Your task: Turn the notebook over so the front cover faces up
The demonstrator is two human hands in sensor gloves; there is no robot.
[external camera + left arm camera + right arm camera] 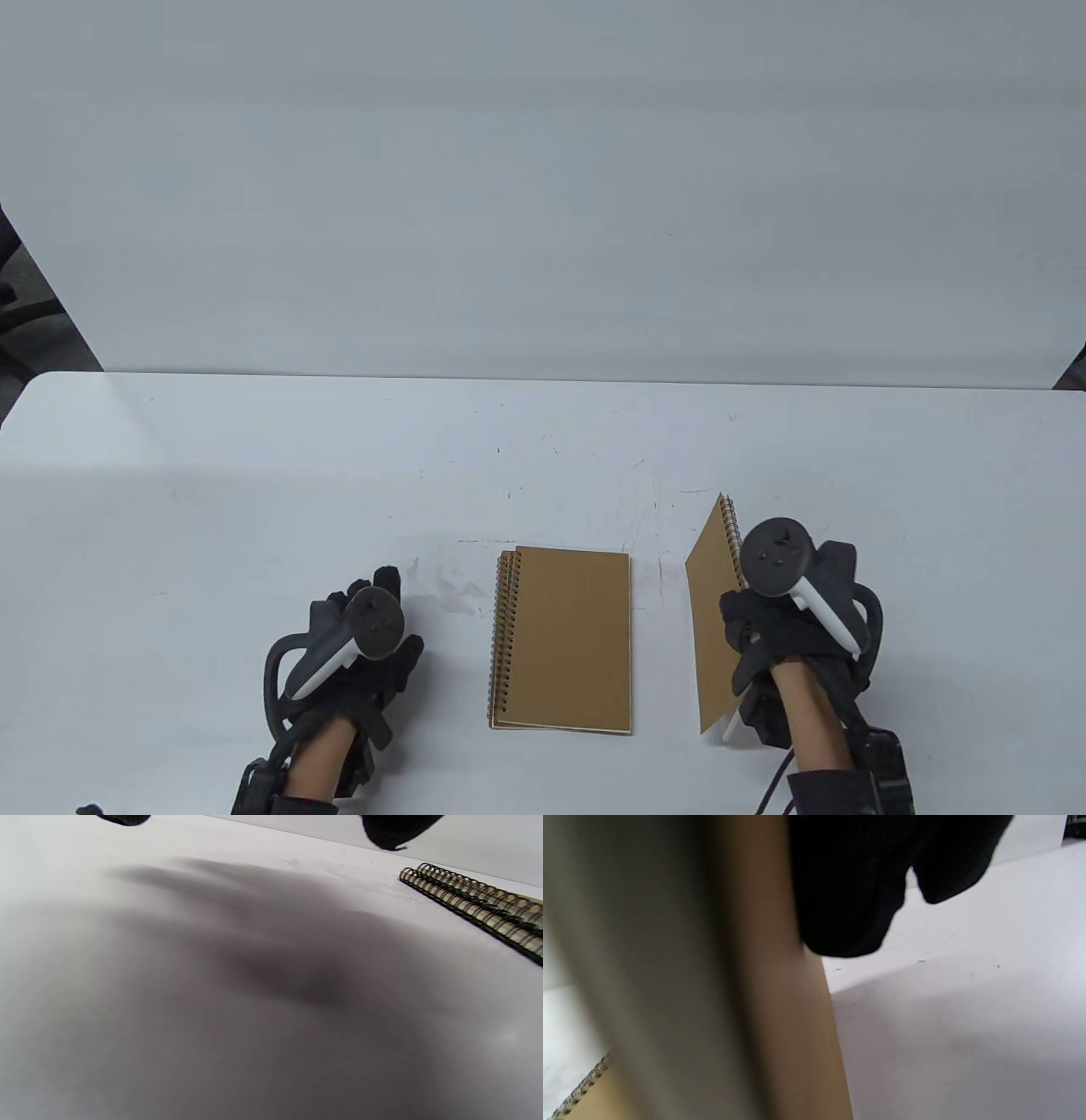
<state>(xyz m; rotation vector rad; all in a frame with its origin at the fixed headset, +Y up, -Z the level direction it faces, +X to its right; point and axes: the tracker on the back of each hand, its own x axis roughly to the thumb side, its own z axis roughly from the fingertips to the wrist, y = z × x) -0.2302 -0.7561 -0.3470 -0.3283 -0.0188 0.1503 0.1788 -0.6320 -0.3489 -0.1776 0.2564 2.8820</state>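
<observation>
A brown spiral notebook [711, 611] stands tilted up on its edge at the right, its spiral [730, 535] on the far upper side. My right hand [755, 632] grips it along its right side. In the right wrist view its brown cover [780, 1027] fills the left, blurred, with my gloved fingers [857, 891] against it. My left hand [373, 620] lies palm down and open on the table, left of the notebooks, touching none of them. Only its fingertips [392, 832] show in the left wrist view.
Two brown spiral notebooks [564, 641] lie stacked flat in the middle, spirals [502, 637] on the left; the coils also show in the left wrist view [475, 899]. The white table [254, 475] ends at a white wall behind.
</observation>
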